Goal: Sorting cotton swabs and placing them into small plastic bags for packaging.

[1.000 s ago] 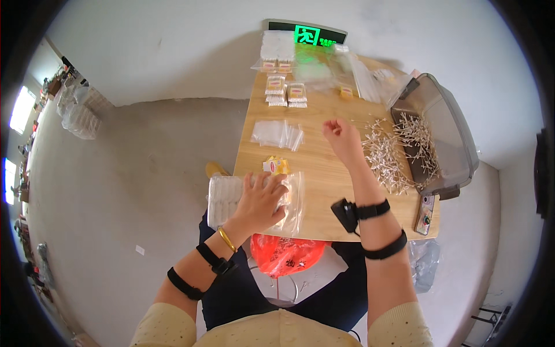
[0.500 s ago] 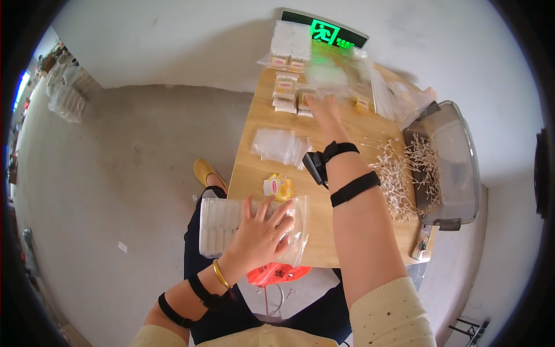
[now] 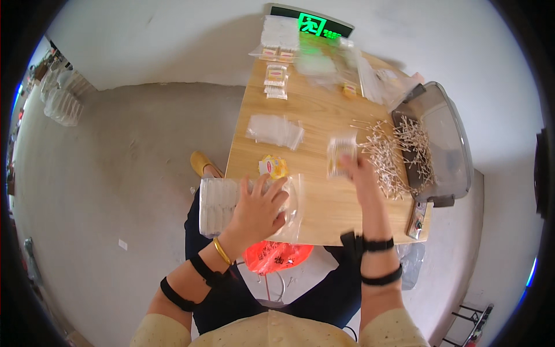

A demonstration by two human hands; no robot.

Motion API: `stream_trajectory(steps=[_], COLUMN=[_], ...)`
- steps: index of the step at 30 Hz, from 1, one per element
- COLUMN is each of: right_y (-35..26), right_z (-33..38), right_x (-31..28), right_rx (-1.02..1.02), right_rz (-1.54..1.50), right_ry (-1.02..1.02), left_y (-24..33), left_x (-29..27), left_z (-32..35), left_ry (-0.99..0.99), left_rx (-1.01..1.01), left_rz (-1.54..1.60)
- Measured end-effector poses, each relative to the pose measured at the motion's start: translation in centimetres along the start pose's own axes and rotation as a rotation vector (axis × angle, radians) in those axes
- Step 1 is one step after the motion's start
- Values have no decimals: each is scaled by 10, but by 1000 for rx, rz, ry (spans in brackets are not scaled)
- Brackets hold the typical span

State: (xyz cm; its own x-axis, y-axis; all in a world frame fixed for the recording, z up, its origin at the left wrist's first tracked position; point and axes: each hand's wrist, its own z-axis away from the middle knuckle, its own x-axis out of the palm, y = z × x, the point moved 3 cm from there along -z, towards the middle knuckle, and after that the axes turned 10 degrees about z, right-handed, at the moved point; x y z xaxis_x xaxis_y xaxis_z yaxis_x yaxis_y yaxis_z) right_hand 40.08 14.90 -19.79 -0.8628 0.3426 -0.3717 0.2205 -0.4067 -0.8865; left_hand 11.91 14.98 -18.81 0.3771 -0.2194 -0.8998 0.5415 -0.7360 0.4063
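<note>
The left hand (image 3: pixel 258 209) lies flat, fingers spread wide, on a big clear bag (image 3: pixel 231 203) at the near edge of the wooden table (image 3: pixel 324 115), pressing it down so it stays put. The right hand (image 3: pixel 359 173) pinches a small clear packet (image 3: pixel 340 155) just beside the pile of thin sticks (image 3: pixel 384 159), which spills from a grey bin (image 3: pixel 442 144).

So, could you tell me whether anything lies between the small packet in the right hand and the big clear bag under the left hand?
Nothing visible does. Between the small packet in the right hand and the big clear bag under the left hand lies bare wooden table.
</note>
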Motion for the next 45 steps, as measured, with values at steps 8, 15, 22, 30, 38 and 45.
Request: stream_trajectory(steps=[8,15,22,30,38,45], right_y=[100,68,70,74,62,-65], right_z=[109,87,70,74,89,151], right_x=[32,57,80,84,77,-1], right_rx=[94,-33,59,71,0,-325], right_rz=[159,-63,-333,-432,-464,169], right_ry=[-252,-653,-883,-882,-814,-415], left_y=[3,3,13,33,67,100], left_x=[7,5,1,11,-11,-59], left_z=[-1,0,1,-1,-1,3], left_ry=[50,38,168,262,360,497], left_rx=[55,77,179,2,21,-226], left_rz=[-7,7,-75,-24,271,1052])
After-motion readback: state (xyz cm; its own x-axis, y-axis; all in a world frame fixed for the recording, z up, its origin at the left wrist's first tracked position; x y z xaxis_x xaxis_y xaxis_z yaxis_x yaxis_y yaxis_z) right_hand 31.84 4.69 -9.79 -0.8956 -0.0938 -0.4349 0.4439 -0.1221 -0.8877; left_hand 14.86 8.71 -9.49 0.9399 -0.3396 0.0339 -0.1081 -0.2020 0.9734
